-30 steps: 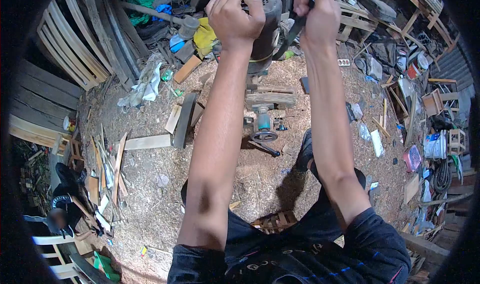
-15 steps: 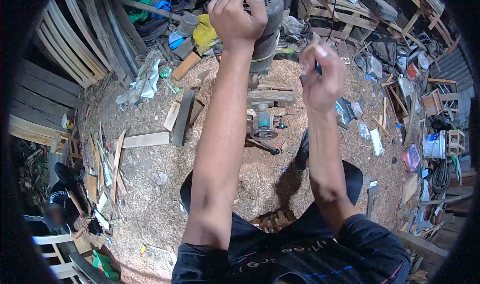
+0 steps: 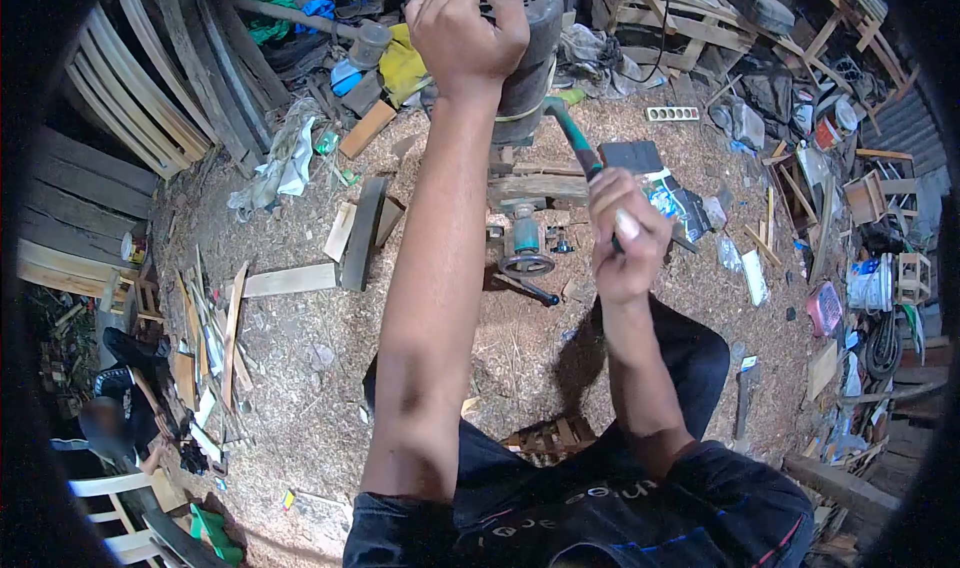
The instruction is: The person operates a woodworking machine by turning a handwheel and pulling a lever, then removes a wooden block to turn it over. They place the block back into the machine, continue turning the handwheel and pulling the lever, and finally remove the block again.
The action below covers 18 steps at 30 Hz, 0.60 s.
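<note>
My left hand (image 3: 465, 38) is closed at the top left edge of a dark cylindrical motor housing (image 3: 535, 28) with a perforated top. Its fingers curl out of sight, so what they hold is hidden. My right hand (image 3: 628, 233) is wrapped round the dark grip of a teal lever (image 3: 570, 128), which slants down from the machine's right side. Under the housing lies a rough wooden piece (image 3: 545, 188). Nearer me are the machine's teal part (image 3: 525, 233) and a dark handwheel (image 3: 527, 266).
Wood shavings cover the ground. Boards (image 3: 365, 233) lie to the left, and a white power strip (image 3: 672, 114) and dark case (image 3: 630, 156) to the right. Long curved timbers (image 3: 130, 98) lean at the left wall. Another person (image 3: 120, 408) sits at the lower left beside a white chair (image 3: 120, 513).
My right hand has come down towards me, and the teal lever now shows between it and the machine. My left hand stays by the motor housing, with only a slight shift in view.
</note>
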Available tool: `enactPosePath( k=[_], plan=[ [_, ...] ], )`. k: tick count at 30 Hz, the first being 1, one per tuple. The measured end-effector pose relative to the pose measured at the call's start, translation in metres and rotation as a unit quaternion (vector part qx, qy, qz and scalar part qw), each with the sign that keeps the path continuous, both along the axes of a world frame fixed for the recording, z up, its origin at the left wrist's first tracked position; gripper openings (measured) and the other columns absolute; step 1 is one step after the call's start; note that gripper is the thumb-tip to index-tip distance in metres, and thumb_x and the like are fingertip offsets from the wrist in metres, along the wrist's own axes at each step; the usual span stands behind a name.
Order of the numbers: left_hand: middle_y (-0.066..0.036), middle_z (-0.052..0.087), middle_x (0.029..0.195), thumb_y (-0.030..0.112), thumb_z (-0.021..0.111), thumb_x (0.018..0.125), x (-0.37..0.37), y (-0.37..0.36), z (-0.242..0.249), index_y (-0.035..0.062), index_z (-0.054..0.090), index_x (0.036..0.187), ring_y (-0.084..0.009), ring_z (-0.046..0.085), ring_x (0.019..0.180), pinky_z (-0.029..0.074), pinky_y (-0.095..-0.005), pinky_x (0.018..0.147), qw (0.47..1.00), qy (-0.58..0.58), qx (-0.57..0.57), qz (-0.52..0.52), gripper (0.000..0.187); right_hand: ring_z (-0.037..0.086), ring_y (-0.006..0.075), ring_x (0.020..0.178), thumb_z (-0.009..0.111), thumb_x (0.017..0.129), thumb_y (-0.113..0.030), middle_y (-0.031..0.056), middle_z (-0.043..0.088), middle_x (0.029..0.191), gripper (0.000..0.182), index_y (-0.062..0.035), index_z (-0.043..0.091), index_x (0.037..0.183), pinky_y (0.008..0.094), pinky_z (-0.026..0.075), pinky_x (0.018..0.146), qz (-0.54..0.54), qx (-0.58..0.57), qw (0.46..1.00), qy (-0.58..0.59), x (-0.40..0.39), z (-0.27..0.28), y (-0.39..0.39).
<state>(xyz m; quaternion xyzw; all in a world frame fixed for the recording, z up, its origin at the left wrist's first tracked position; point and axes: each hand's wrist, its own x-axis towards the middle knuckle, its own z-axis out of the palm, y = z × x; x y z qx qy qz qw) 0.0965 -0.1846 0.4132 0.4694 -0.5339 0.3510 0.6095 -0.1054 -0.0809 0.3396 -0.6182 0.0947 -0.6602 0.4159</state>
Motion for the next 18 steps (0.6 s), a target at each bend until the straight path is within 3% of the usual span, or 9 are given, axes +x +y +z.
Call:
enactPosePath(
  k=[7,10,13,15,16,18],
  plan=[
    [-0.014,0.065,0.072,0.022,0.055,0.08,0.0,0.002,-0.002,0.0043,0.068,0.075,-0.0362,0.062,0.07,0.047,-0.0441,0.07,1.0,-0.005,-0.008,0.006,0.023,0.045,0.0224,0.064,0.044,0.082,-0.029,0.0081,0.049,0.06,0.035,-0.0046,0.045,0.058,0.0387,0.038,0.075,-0.039,-0.015,0.999,0.007,-0.004,-0.03,0.021],
    [-0.019,0.057,0.071,0.022,0.05,0.089,-0.004,0.009,0.004,-0.0036,0.056,0.071,-0.0369,0.057,0.066,0.046,-0.0425,0.065,0.999,-0.017,0.033,-0.017,0.031,0.047,0.0235,0.065,0.043,0.086,-0.031,0.0069,0.049,0.06,0.037,-0.0072,0.044,0.058,0.042,0.038,0.082,-0.059,-0.02,0.998,0.011,-0.005,-0.045,0.029],
    [-0.013,0.066,0.074,0.022,0.055,0.08,0.007,0.001,-0.012,0.0047,0.068,0.075,-0.0359,0.062,0.071,0.047,-0.0444,0.071,0.998,-0.022,0.054,0.015,0.022,0.05,0.0235,0.068,0.046,0.085,-0.03,0.0057,0.051,0.059,0.039,-0.0051,0.047,0.054,0.0405,0.041,0.08,-0.047,-0.021,0.999,0.009,-0.014,-0.083,0.041],
    [-0.013,0.066,0.074,0.022,0.055,0.08,0.006,-0.008,-0.019,0.0046,0.067,0.075,-0.0362,0.063,0.072,0.047,-0.0446,0.073,1.0,-0.01,-0.011,0.023,0.022,0.053,0.0226,0.071,0.046,0.088,-0.037,0.0054,0.052,0.059,0.045,-0.0075,0.049,0.054,0.0421,0.042,0.085,-0.053,-0.008,0.995,0.089,-0.027,-0.124,0.055],
    [-0.013,0.066,0.075,0.022,0.055,0.08,0.004,-0.011,-0.018,0.0046,0.067,0.075,-0.0364,0.063,0.072,0.047,-0.0447,0.073,0.999,-0.003,-0.044,0.025,0.022,0.054,0.0226,0.071,0.047,0.09,-0.037,0.0051,0.052,0.059,0.046,-0.0075,0.05,0.055,0.0432,0.041,0.089,-0.022,-0.009,0.995,0.095,-0.028,-0.116,0.052],
    [-0.012,0.068,0.076,0.022,0.056,0.077,0.005,-0.011,-0.02,0.0051,0.068,0.076,-0.0339,0.064,0.076,0.047,-0.0428,0.079,1.0,0.003,-0.006,0.03,0.021,0.055,0.022,0.072,0.047,0.094,-0.033,0.0042,0.053,0.062,0.045,-0.0067,0.051,0.057,0.0452,0.039,0.097,-0.007,0.038,0.991,0.128,-0.034,-0.105,0.058]
  ],
)
